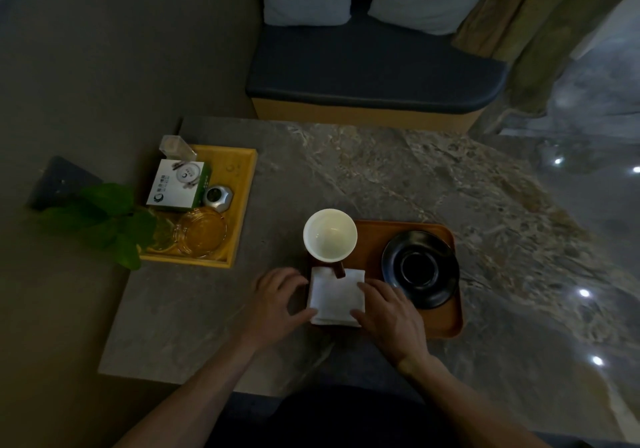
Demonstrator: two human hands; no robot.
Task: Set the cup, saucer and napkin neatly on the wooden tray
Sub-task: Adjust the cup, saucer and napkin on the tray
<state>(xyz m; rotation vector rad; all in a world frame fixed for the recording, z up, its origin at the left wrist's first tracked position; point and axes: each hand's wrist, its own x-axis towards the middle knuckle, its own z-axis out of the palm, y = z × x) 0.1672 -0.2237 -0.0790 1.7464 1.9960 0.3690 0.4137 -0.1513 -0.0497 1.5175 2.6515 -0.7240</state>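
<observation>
napkin [336,295] between both hands, covering tray's [446,323] left edge

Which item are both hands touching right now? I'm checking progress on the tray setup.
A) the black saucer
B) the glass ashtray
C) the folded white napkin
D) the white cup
C: the left hand and right hand rest on opposite edges of the folded white napkin.
</observation>
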